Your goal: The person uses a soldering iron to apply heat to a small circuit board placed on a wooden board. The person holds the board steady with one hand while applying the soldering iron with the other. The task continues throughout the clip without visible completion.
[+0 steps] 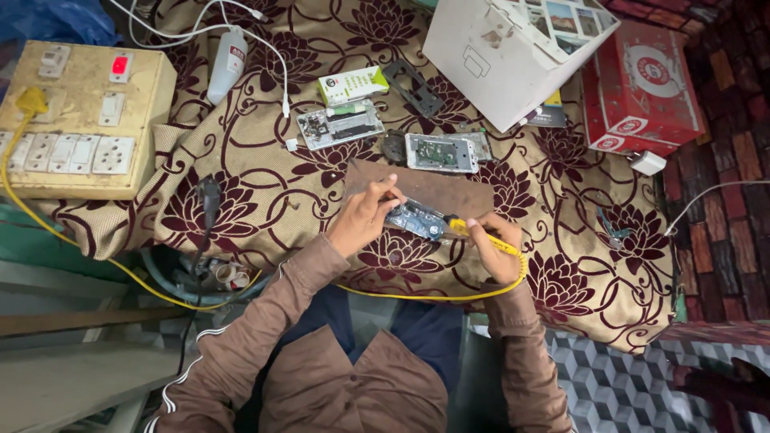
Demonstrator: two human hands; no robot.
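My left hand (365, 215) holds down a small blue-green circuit board (413, 218) on a brown wooden slab (437, 188) laid over the flowered cloth. My right hand (493, 248) grips a yellow-handled soldering iron (473, 232) whose tip rests against the board's right end. Its yellow cord (433, 297) loops below my wrists toward the left. Two opened phone bodies (341, 126) (441, 152) lie just beyond the slab.
A cream switchboard with sockets (80, 120) sits at the left, its red light on. A white box (513, 56) and a red box (642, 88) stand at the back right. A white charger cable (241, 40), a small green-white packet (353, 84) and a black frame (413, 88) lie on the cloth.
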